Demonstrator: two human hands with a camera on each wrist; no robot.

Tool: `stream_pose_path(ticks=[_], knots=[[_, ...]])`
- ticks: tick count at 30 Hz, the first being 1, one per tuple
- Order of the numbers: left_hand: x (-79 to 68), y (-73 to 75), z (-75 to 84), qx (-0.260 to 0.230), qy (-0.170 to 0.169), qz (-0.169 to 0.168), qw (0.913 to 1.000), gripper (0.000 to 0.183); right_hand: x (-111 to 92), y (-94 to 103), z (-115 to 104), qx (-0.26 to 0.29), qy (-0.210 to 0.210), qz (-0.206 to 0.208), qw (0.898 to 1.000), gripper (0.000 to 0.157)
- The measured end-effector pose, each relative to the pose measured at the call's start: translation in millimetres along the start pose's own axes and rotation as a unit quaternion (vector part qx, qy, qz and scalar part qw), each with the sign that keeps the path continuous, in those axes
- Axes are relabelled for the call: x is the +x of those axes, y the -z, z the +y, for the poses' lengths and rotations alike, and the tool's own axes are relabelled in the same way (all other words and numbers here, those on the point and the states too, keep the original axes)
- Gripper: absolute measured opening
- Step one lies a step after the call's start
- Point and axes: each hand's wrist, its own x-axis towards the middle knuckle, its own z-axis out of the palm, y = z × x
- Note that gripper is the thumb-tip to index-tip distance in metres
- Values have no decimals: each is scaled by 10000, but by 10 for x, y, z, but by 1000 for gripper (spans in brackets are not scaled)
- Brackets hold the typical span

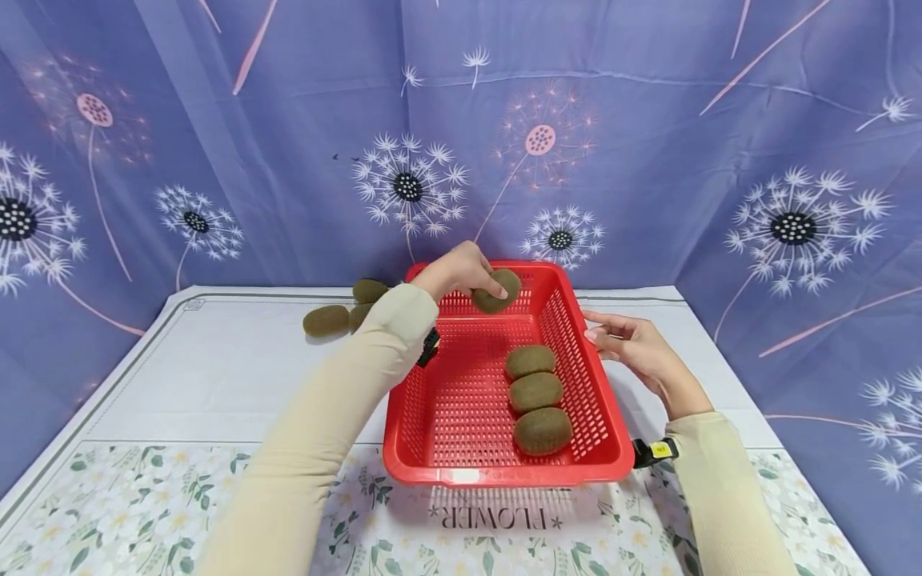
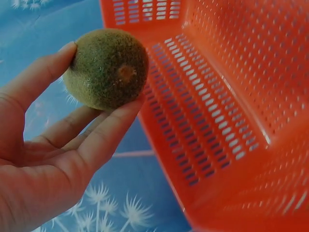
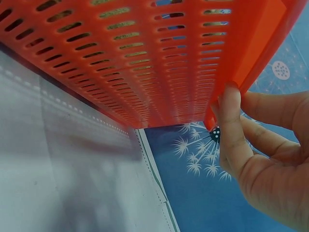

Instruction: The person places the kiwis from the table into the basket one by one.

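A brown fuzzy kiwifruit is pinched between the thumb and fingertips of my left hand. In the head view, that hand and fruit are over the far end of the red plastic basket. Three more kiwifruits lie in a row along the basket's right side: a far one, a middle one and a near one. At the right wall, the thumb and forefinger of my right hand pinch the basket's rim.
Left of the basket, a few kiwifruits lie close together, partly hidden by my left sleeve. A white and floral cloth covers the table. Behind it hangs a blue dandelion-print curtain.
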Motion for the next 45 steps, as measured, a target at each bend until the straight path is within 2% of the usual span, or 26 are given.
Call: stream_pose_path(ticks=[3,11,14,18,24,29,33,38,40,44,45], knots=[[46,-85,-1,224,-82,6,9997,42,-2,1,1,-3,1,-2,10000,53],[150,-288,-64,103,-163,-129,9997,42,-11,-1,-10,-30,-22,-20,10000,52],[191,-358,-91,239,-263,-179,9992,36,-11,-3,-14,-60,-21,-19,10000,51],[236,-446,-123,751,-433,-105,9962,33,-8,-1,-14,-50,-39,-19,10000,53],[306,-570,-184,1555,-568,47,9862,25,-11,9,-6,-51,-28,1,10000,54],[336,-650,-241,1518,-456,-51,9874,42,-12,9,-2,-47,-23,-6,10000,54],[301,-685,-256,1490,-588,-6,9871,23,-16,13,4,-79,1,-5,10000,53],[302,-752,-299,1544,-623,-73,9860,38,-7,7,18,-38,54,-27,10000,53],[317,-778,-312,1511,-588,-120,9867,37,-3,7,20,-36,47,-19,10000,54],[392,-829,-380,1632,-525,-56,9852,36,3,8,18,-44,5,-2,10000,56],[540,-871,-482,1614,-623,-55,9849,34,3,7,16,-40,-5,3,10000,57]])
